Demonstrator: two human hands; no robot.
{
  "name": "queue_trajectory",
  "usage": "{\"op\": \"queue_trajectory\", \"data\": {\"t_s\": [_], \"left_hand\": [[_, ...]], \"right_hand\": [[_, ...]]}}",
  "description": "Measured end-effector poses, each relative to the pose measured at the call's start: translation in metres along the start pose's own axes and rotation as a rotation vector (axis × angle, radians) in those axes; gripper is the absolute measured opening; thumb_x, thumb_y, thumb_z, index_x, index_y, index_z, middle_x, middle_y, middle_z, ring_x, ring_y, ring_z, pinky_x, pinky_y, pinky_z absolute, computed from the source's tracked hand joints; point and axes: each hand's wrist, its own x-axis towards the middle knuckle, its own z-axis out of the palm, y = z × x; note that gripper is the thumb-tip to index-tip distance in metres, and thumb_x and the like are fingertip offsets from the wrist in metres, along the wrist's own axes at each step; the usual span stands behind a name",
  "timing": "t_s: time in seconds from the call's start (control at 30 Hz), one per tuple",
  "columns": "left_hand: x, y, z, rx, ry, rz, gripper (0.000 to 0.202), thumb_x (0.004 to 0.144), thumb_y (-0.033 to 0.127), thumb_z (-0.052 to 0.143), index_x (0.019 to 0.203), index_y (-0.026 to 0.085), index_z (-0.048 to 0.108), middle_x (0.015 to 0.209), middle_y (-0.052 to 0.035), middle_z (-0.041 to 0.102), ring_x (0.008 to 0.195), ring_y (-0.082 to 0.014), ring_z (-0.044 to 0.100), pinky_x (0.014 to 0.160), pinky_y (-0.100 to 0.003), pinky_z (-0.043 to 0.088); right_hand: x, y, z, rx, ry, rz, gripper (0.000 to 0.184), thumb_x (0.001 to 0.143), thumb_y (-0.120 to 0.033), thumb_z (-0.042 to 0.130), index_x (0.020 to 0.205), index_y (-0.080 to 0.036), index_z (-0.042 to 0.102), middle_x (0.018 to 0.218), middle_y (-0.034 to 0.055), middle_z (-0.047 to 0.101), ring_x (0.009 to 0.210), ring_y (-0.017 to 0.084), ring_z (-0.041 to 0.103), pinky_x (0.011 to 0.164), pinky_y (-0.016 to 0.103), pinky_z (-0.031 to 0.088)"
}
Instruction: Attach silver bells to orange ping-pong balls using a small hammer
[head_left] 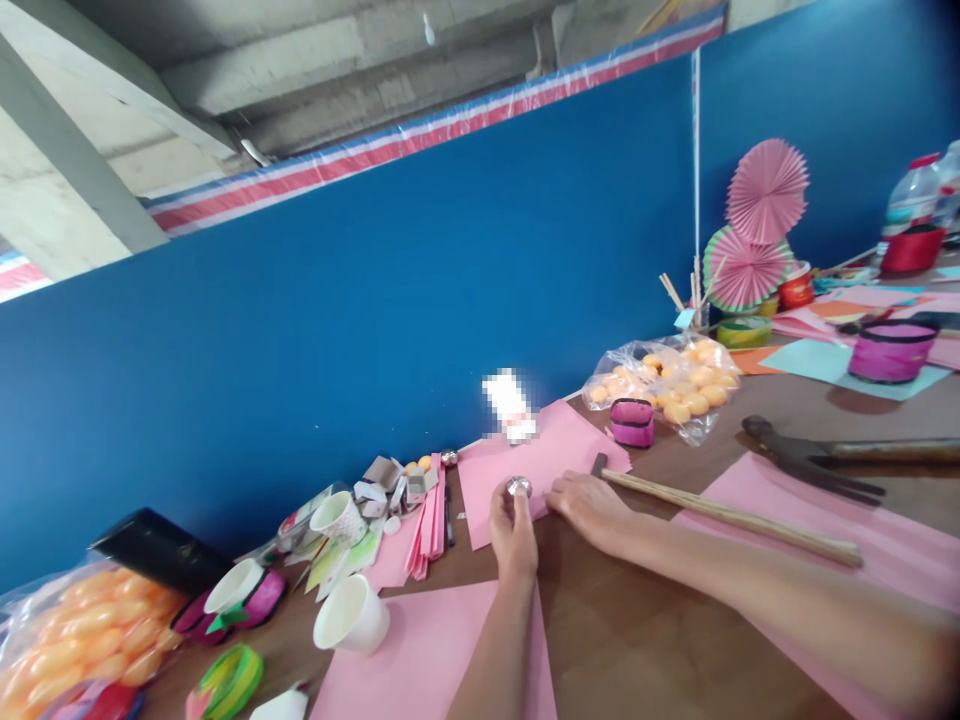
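My left hand [514,535] is closed around a shiny silver ball-like piece [518,486], its top showing between thumb and fingers. Just behind it lies a sheet of pink paper [540,450] against the blue wall. To the right, my right hand [589,508] rests palm down on the brown table at the paper's near edge, fingers stretched toward the left hand. Whether its fingertips press on the paper is hard to tell. Beside that hand is a small hammer [731,515] with a wooden handle.
A claw hammer [817,455] lies at right on pink paper. A bag of orange balls [675,380] and a small magenta wristband-like roll [631,423] are behind. Left are a white paper cup [352,615], pink strips [429,520] and more orange balls [90,630].
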Motion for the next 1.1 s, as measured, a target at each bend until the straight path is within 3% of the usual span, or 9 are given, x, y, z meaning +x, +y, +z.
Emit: {"op": "queue_trajectory", "data": {"t_s": [0.2, 0.4, 0.5, 0.67, 1.1], "left_hand": [[0.000, -0.003, 0.001, -0.033, -0.016, 0.000, 0.033, 0.079, 0.037, 0.053, 0.103, 0.015, 0.057, 0.098, -0.0088, 0.064, 0.092, -0.0189, 0.059, 0.086, -0.034, 0.043], [-0.001, -0.003, 0.004, -0.012, -0.062, 0.046, 0.032, 0.080, 0.038, 0.051, 0.101, 0.016, 0.058, 0.098, -0.0090, 0.064, 0.093, -0.0199, 0.059, 0.085, -0.034, 0.044], [-0.003, -0.004, 0.004, 0.025, -0.076, 0.035, 0.037, 0.081, 0.039, 0.050, 0.110, 0.016, 0.053, 0.105, -0.0109, 0.062, 0.098, -0.0212, 0.058, 0.089, -0.036, 0.042], [-0.004, -0.003, 0.002, 0.010, -0.102, 0.050, 0.047, 0.082, 0.039, 0.048, 0.124, 0.018, 0.041, 0.112, -0.0116, 0.058, 0.102, -0.0203, 0.057, 0.090, -0.036, 0.041], [-0.004, -0.006, 0.001, 0.079, -0.091, 0.056, 0.042, 0.075, 0.035, 0.058, 0.114, 0.019, 0.055, 0.112, -0.0111, 0.058, 0.103, -0.0219, 0.055, 0.089, -0.035, 0.042]], "right_hand": [[-0.006, 0.004, -0.005, 0.101, 0.058, 0.007, 0.020, 0.085, -0.012, 0.044, 0.080, -0.017, 0.062, 0.077, 0.0047, 0.063, 0.078, 0.017, 0.053, 0.065, 0.026, 0.038], [-0.015, 0.010, -0.006, 0.426, 0.291, 0.040, 0.017, 0.086, -0.016, 0.043, 0.088, -0.020, 0.059, 0.086, 0.0032, 0.065, 0.081, 0.016, 0.057, 0.073, 0.027, 0.041], [-0.018, 0.012, -0.002, 0.529, 0.385, 0.104, 0.015, 0.085, -0.017, 0.043, 0.087, -0.020, 0.058, 0.085, 0.0041, 0.065, 0.081, 0.017, 0.058, 0.072, 0.029, 0.043], [-0.019, 0.017, 0.005, 0.675, 0.400, 0.173, 0.014, 0.084, -0.019, 0.042, 0.083, -0.019, 0.056, 0.080, 0.0033, 0.064, 0.073, 0.016, 0.059, 0.067, 0.027, 0.044], [-0.021, 0.019, 0.010, 0.748, 0.415, 0.206, 0.014, 0.083, -0.019, 0.044, 0.083, -0.019, 0.057, 0.080, 0.0029, 0.065, 0.068, 0.015, 0.059, 0.065, 0.026, 0.045]]}}
